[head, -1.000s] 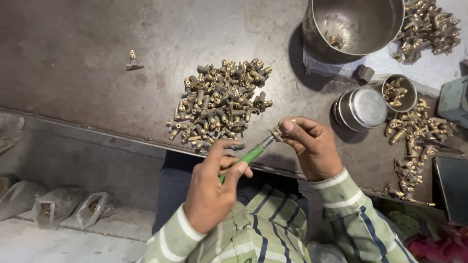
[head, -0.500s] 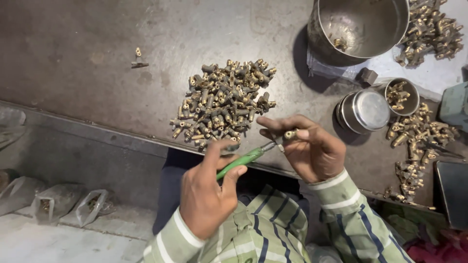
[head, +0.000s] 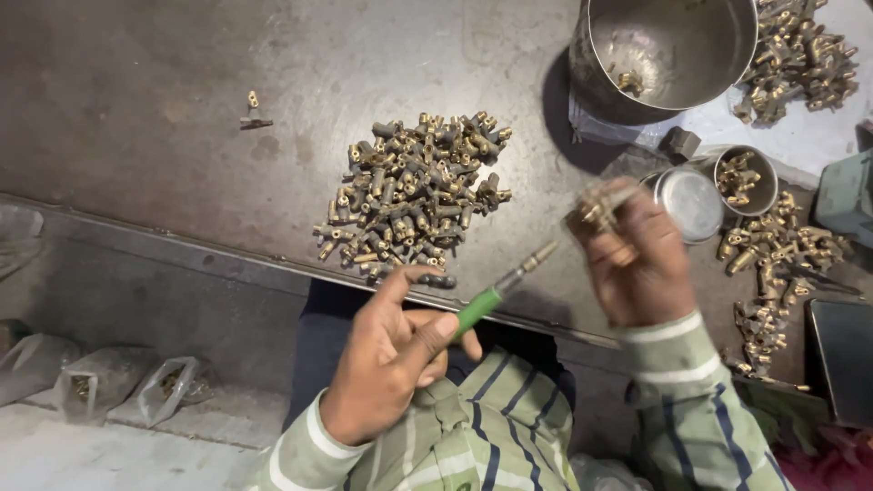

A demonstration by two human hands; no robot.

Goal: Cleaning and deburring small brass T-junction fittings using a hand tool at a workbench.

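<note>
Since a moment ago the brass fitting (head: 598, 205), pinched in the right hand (head: 637, 259), has been lifted off the green-handled tool (head: 491, 295) gripped by the left hand (head: 391, 364), toward the steel bowl (head: 673, 55).

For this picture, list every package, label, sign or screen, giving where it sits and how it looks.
Three clear plastic bags: bottom left, on the pale floor below the bench edge, crumpled, with small dark contents.
No labels, signs or screens can be made out.
</note>
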